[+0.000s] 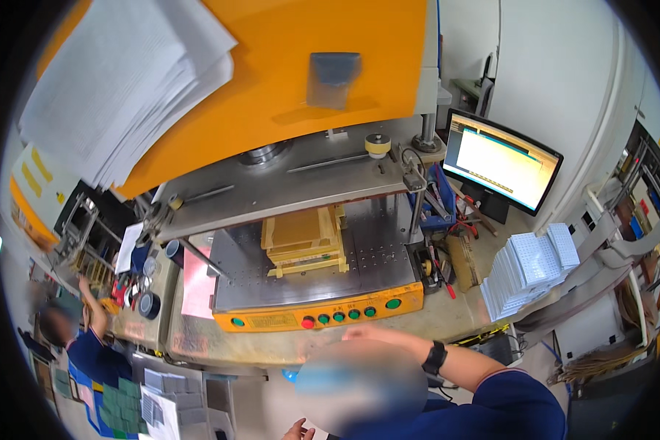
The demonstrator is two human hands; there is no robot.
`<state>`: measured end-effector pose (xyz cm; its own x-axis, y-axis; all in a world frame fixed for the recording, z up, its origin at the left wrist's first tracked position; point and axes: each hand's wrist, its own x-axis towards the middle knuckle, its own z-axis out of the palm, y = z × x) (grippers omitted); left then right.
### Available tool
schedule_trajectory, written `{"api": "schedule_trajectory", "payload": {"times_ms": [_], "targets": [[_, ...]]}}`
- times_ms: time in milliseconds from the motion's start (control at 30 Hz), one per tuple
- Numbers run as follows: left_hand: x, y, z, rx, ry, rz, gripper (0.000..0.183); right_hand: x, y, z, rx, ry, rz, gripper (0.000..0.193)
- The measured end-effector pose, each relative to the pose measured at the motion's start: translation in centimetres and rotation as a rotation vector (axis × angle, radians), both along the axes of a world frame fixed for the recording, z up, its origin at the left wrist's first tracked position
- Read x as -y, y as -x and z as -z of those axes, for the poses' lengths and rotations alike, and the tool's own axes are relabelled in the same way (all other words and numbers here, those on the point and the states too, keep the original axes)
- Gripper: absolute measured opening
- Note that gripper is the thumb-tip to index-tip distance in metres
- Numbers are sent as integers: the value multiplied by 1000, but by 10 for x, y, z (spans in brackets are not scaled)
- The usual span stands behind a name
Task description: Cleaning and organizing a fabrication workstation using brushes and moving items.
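One tan stack (304, 233) edged with yellow tape, flat on the dark press bed (385, 264). Along the front of the press bed, an orange control strip (271, 321) with one red and several green buttons. Just before the press bed, right hand (361, 334), nearest that strip and partly veiled by blur; impossible to tell whether apart or closed. Farther before the press bed, left hand (298, 431), cut off by the frame; grip likewise impossible to tell. Above the press bed, a steel plate (271, 187); left of it, a pink sheet (198, 286); to its right, pale perforated panels (524, 268) and a lit monitor (500, 163).
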<state>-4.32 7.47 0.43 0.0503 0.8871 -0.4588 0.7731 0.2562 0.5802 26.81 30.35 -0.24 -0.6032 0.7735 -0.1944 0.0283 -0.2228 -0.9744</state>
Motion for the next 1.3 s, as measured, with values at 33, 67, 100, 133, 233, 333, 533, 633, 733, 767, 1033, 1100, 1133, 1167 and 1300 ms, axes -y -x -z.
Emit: {"api": "schedule_trajectory", "payload": {"times_ms": [33,67,100,133,233,333,533,633,733,767,1033,1100,1133,1167,1300], "targets": [[-18,-6,-17,10,-65,28,43,-25,-6,-3,-3,-37,95,19],[-36,-11,-31,21,-134,56,41,-57,-13,-8,-5,-78,189,17],[-49,-13,-39,32,-229,104,39,-86,-22,-10,48,-164,323,15],[-57,-11,-43,26,-218,135,39,-113,-30,-8,106,-245,461,13],[-75,-7,-41,11,-231,111,38,-190,-51,15,563,-700,769,13],[-70,27,-9,13,-61,95,37,-228,-43,29,837,-801,746,17],[-91,58,-14,-82,83,124,40,-285,-45,47,1227,-619,584,32],[-98,56,-19,-68,122,103,40,-297,-50,52,1087,-679,520,47],[-94,46,-22,-22,139,22,41,-302,-36,61,1087,-819,479,45],[-84,41,-36,-127,113,78,41,-308,-20,61,1067,-836,442,45],[-91,22,4,65,167,29,38,-298,-50,32,1007,-717,325,36],[-94,17,4,75,182,23,38,-295,-47,31,978,-723,333,36],[-95,14,3,72,178,17,38,-294,-48,31,953,-724,353,35],[-96,12,3,69,174,11,38,-293,-50,31,928,-724,373,35],[-90,12,13,87,181,-10,38,-290,-56,30,824,-727,452,33]]}}
